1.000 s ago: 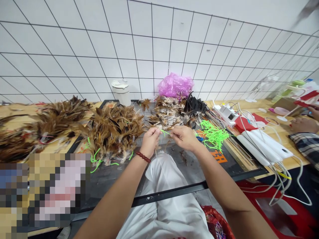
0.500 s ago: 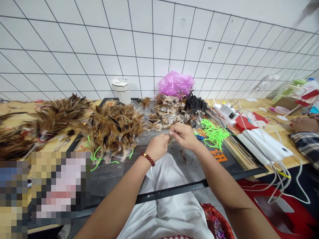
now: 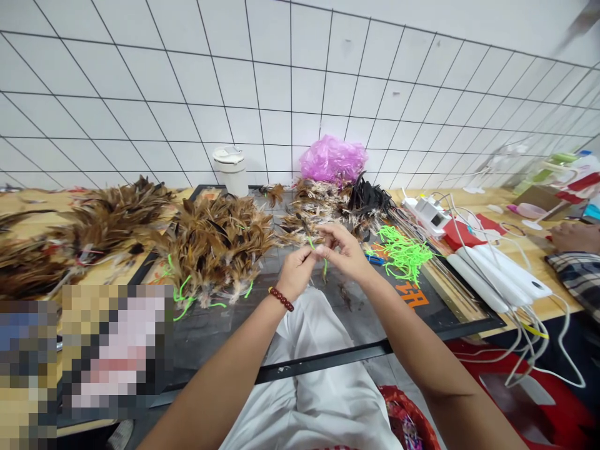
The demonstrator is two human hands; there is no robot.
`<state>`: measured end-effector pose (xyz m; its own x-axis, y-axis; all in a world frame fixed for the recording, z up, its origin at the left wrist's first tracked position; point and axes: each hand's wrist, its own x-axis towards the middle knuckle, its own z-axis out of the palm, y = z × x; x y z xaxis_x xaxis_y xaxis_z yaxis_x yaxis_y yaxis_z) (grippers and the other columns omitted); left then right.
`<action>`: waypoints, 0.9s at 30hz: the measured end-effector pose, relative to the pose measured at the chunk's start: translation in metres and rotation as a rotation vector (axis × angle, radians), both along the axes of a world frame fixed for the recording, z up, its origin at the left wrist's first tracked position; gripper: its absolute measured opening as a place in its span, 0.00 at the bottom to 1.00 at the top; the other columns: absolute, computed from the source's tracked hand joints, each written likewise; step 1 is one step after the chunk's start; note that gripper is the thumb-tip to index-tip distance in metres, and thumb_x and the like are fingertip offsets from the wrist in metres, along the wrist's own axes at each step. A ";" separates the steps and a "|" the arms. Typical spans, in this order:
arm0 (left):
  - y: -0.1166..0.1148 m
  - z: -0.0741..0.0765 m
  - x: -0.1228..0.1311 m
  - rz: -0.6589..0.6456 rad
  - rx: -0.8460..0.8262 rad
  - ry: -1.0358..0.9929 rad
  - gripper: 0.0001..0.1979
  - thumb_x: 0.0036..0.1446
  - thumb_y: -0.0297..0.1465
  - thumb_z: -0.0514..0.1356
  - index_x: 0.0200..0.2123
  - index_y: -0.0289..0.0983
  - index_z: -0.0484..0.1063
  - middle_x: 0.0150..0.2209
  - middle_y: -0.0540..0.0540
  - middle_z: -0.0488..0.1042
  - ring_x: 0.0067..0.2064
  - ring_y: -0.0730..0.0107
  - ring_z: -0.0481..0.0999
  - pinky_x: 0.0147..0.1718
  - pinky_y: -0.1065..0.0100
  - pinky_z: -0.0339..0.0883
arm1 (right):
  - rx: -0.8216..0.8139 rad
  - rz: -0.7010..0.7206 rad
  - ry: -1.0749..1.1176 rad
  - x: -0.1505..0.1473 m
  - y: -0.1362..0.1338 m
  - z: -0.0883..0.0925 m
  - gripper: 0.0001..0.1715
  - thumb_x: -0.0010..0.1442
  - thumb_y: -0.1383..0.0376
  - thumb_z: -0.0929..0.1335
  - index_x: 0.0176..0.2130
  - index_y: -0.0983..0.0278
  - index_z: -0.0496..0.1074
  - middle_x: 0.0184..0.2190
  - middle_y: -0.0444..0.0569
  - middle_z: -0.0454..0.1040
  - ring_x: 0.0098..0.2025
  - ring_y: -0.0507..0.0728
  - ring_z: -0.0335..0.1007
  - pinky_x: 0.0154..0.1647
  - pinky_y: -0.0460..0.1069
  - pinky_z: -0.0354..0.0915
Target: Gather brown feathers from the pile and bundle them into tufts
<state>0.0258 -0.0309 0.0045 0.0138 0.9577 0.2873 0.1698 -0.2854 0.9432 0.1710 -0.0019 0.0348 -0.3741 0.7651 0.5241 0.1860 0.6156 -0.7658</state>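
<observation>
My left hand (image 3: 296,272), a beaded bracelet on its wrist, meets my right hand (image 3: 345,251) above the dark board. Both are closed, with thumbs and fingers pinched together on a short bright green cord (image 3: 325,270). One end of the cord hangs below the fingers. Its other end rises above them beside a thin dark piece, perhaps a feather. The fingers hide the middle of the cord. To the left lies a heap of brown feathers (image 3: 215,240) with green cords poking out. On the right is a pile of loose green cords (image 3: 405,253).
Behind my hands are pale feather bundles (image 3: 316,203), black feathers (image 3: 368,197) and a pink plastic bag (image 3: 332,159). A lidded white cup (image 3: 230,172) stands by the wall. White power strips (image 3: 499,275) with cables lie right, near another person's hand (image 3: 574,236).
The green cord now shows above and below my fingers, where little of it was visible before. My right hand has shifted slightly up, its fingers less tightly curled.
</observation>
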 end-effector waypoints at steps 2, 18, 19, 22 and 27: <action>0.000 0.005 -0.002 0.071 0.001 -0.068 0.17 0.54 0.38 0.56 0.17 0.36 0.62 0.19 0.53 0.58 0.24 0.75 0.56 0.25 0.73 0.51 | -0.184 0.035 0.054 -0.004 0.003 -0.007 0.28 0.50 0.58 0.72 0.49 0.61 0.66 0.42 0.48 0.67 0.31 0.49 0.61 0.31 0.46 0.61; 0.007 -0.003 0.002 0.194 -0.152 -0.437 0.11 0.49 0.35 0.60 0.20 0.35 0.68 0.18 0.54 0.60 0.21 0.79 0.57 0.21 0.74 0.52 | -0.481 0.151 0.121 -0.012 0.004 -0.014 0.18 0.50 0.53 0.70 0.28 0.64 0.63 0.22 0.40 0.67 0.20 0.47 0.58 0.21 0.44 0.55; 0.006 -0.002 0.002 0.235 -0.164 -0.455 0.10 0.47 0.35 0.61 0.20 0.35 0.69 0.17 0.55 0.58 0.20 0.80 0.55 0.19 0.74 0.50 | -0.509 0.167 0.116 -0.013 0.003 -0.015 0.18 0.51 0.53 0.70 0.28 0.63 0.62 0.20 0.40 0.67 0.19 0.47 0.57 0.20 0.44 0.54; 0.004 0.005 0.004 0.274 -0.226 -0.568 0.08 0.44 0.33 0.63 0.22 0.34 0.71 0.16 0.56 0.57 0.18 0.82 0.52 0.17 0.74 0.45 | -0.555 0.210 0.166 -0.017 0.001 -0.016 0.19 0.50 0.53 0.70 0.27 0.63 0.60 0.16 0.37 0.61 0.18 0.46 0.52 0.19 0.43 0.49; 0.001 0.017 0.004 0.111 -0.385 -0.757 0.10 0.38 0.31 0.66 0.26 0.33 0.72 0.21 0.54 0.65 0.18 0.84 0.57 0.15 0.77 0.46 | -0.635 0.180 0.335 -0.015 0.001 -0.014 0.18 0.46 0.56 0.73 0.33 0.62 0.65 0.16 0.34 0.51 0.17 0.45 0.43 0.18 0.43 0.42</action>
